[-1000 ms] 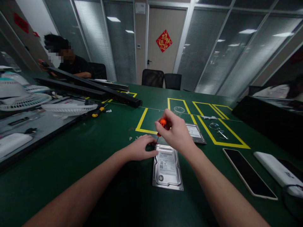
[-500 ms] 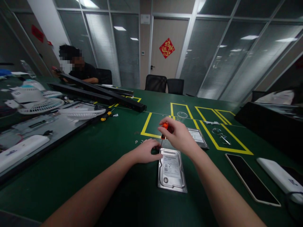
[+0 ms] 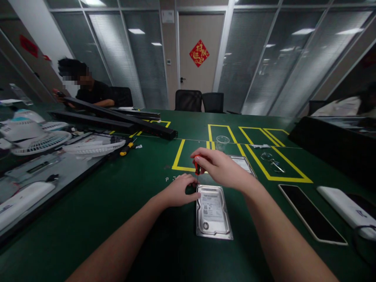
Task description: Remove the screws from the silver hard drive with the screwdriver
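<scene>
A silver hard drive point(image 3: 213, 213) with a white label lies flat on the green table, its long side pointing away from me. My left hand point(image 3: 180, 190) is at its far left corner, thumb on the left edge and fingertips by the corner, steadying it. Above that corner, my right hand point(image 3: 216, 166) grips a red and black screwdriver point(image 3: 197, 167). The screwdriver stands nearly upright, its thin shaft reaching down to the corner near my left fingertips. Whether the tip sits in a screw is too small to tell. Several tiny screws point(image 3: 167, 179) lie left of the hands.
A second hard drive point(image 3: 242, 162) lies behind my right hand, near a clear plastic cup point(image 3: 222, 143). Glasses point(image 3: 276, 165), a phone point(image 3: 311, 213) and a white power bank point(image 3: 346, 209) are rightward. Leftward are fan parts point(image 3: 94, 149), a yellow screwdriver point(image 3: 127, 149) and a person point(image 3: 94, 92).
My right hand and the screwdriver have shifted slightly left, and the screwdriver stands more upright. My left hand stays on the hard drive. The view has turned a little.
</scene>
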`<action>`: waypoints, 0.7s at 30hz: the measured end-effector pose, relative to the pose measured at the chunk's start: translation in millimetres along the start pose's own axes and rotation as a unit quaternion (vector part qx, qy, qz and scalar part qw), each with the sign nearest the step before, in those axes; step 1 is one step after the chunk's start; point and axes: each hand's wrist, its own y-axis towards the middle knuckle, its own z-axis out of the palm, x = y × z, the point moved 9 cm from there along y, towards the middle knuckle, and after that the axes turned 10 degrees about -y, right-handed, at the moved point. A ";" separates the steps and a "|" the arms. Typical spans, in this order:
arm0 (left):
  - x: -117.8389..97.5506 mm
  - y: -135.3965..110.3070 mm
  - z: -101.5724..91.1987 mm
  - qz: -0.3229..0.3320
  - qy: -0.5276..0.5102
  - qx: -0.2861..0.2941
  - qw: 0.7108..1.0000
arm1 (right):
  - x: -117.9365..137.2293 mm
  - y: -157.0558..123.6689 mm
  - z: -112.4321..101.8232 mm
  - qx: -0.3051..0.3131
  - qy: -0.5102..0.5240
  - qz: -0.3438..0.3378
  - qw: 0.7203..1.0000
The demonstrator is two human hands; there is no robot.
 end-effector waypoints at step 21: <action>2.1 0.1 1.3 -0.016 -0.003 0.024 1.000 | 2.9 -6.1 -12.8 -0.060 -0.048 -0.007 0.997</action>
